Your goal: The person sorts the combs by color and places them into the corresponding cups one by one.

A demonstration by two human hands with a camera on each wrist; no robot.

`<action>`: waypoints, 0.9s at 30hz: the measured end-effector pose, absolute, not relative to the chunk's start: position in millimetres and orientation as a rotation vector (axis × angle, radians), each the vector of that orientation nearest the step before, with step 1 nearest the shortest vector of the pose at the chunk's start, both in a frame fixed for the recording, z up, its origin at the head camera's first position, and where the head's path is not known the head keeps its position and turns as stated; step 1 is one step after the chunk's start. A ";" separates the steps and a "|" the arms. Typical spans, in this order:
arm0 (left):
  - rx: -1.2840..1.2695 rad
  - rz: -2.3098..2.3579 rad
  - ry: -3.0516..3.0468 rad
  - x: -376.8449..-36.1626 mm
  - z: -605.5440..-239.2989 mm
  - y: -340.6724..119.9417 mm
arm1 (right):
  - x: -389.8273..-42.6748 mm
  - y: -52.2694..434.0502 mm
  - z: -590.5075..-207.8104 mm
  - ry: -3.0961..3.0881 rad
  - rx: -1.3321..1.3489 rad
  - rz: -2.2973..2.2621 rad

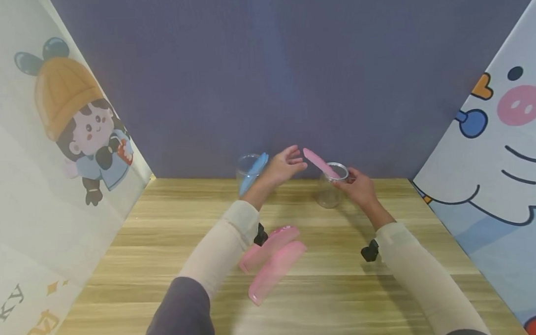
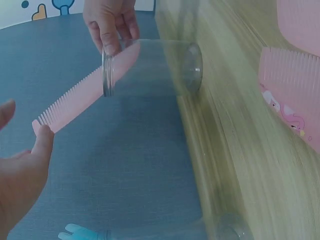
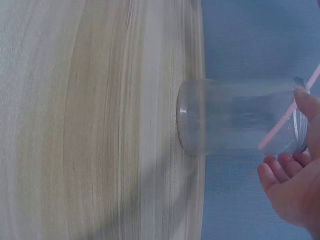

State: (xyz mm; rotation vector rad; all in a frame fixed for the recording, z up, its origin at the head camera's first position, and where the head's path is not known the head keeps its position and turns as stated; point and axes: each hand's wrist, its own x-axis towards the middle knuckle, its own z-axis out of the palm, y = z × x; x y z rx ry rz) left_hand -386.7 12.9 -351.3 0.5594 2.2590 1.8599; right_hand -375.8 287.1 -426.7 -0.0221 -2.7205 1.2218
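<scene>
A clear jar (image 1: 328,198) stands near the back of the table, and my right hand (image 1: 360,188) grips it by the rim, thumb and fingers on opposite sides. A pink comb (image 2: 80,101) leans out of the jar's mouth, its lower end inside. Close to the comb's upper end is my left hand (image 1: 286,166), fingers spread. In the left wrist view its thumb (image 2: 44,142) overlaps the comb's tip, while the other fingers are apart from it.
Left of it stands a second clear jar (image 1: 244,164) holding a blue comb (image 1: 254,174), partly behind my left forearm. Two pink combs, one flower-patterned (image 1: 275,243) and another (image 1: 276,273), lie on the wooden table (image 1: 343,293). A dark panel (image 1: 256,79) rises behind.
</scene>
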 end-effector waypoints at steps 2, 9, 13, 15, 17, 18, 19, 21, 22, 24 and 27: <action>0.585 1.835 2.242 -384.0 -350.8 13.0 | -375.3 286.9 -427.2 -2.718 -0.012 1.229; 0.635 1.699 2.303 -384.1 -358.1 12.0 | -374.5 288.4 -432.2 -2.704 -0.011 1.249; 0.687 1.674 2.289 -384.4 -357.9 15.2 | -373.7 288.8 -433.7 -2.693 -0.006 1.258; 0.722 1.647 2.282 -383.3 -356.2 17.2 | -373.5 288.4 -434.0 -2.688 -0.001 1.267; 0.760 1.622 2.276 -383.1 -355.1 19.6 | -373.5 288.0 -434.0 -2.686 0.002 1.283; 0.771 1.608 2.279 -382.9 -354.6 20.4 | -373.8 287.8 -434.0 -2.686 0.003 1.288; 0.778 1.597 2.283 -383.2 -354.6 21.2 | -374.0 287.5 -433.8 -2.686 0.003 1.292; 0.783 1.572 2.296 -383.6 -355.0 22.0 | -374.3 286.7 -433.3 -2.690 0.004 1.285; 0.783 1.558 2.305 -383.6 -355.6 22.0 | -374.5 286.6 -433.0 -2.689 0.005 1.285; 0.783 1.518 2.330 -382.9 -357.0 20.7 | -374.9 286.8 -432.1 -2.691 0.007 1.268; 0.800 1.432 2.386 -380.4 -359.7 16.2 | -375.4 288.2 -430.3 -2.683 0.011 1.251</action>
